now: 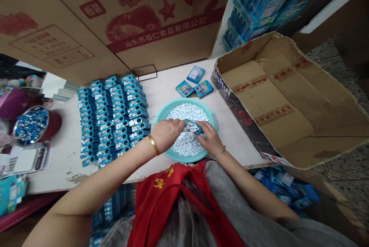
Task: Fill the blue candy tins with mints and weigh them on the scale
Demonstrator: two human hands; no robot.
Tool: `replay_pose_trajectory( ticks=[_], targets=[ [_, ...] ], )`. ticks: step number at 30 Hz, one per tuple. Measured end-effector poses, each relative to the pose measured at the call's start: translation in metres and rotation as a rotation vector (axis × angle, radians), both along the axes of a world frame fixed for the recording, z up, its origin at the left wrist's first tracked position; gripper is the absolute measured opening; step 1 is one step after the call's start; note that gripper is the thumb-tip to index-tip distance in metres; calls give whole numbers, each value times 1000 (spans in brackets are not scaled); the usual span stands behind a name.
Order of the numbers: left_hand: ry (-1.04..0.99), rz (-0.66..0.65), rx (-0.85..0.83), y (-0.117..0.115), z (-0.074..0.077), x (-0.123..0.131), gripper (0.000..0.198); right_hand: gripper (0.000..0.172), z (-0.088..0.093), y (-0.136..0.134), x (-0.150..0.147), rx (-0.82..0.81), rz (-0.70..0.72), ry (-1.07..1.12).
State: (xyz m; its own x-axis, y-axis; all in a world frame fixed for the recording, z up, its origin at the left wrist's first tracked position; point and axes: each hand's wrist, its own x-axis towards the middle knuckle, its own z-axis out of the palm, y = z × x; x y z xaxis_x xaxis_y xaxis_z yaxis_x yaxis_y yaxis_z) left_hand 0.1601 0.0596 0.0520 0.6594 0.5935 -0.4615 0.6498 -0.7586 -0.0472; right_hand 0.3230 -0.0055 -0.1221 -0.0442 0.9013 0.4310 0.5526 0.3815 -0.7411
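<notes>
A teal basin [160, 113] full of small white candies [187, 113] sits on the white table in front of me. Both hands are over it. My right hand [210, 136] grips a small blue candy box [192, 125] held just above the candies. My left hand [165, 134] is curled at the box's open end, fingers pinched together; what they hold is too small to name. To the left of the basin lie several rows of filled blue boxes [112, 114], packed side by side.
Three loose blue boxes [195, 83] lie beyond the basin. A large open cardboard carton [288, 97] is at the right. A red tub [36, 126] of blue items and a scale [27, 160] stand at the left. Cardboard walls [121, 16] back the table.
</notes>
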Motion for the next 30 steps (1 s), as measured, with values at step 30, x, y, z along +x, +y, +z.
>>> replay_pose_trajectory(
  ticks=[30],
  targets=[
    [-456,192,-419,-10,-177,-46,33,29,13,13,29,-93,-285,103]
  ],
)
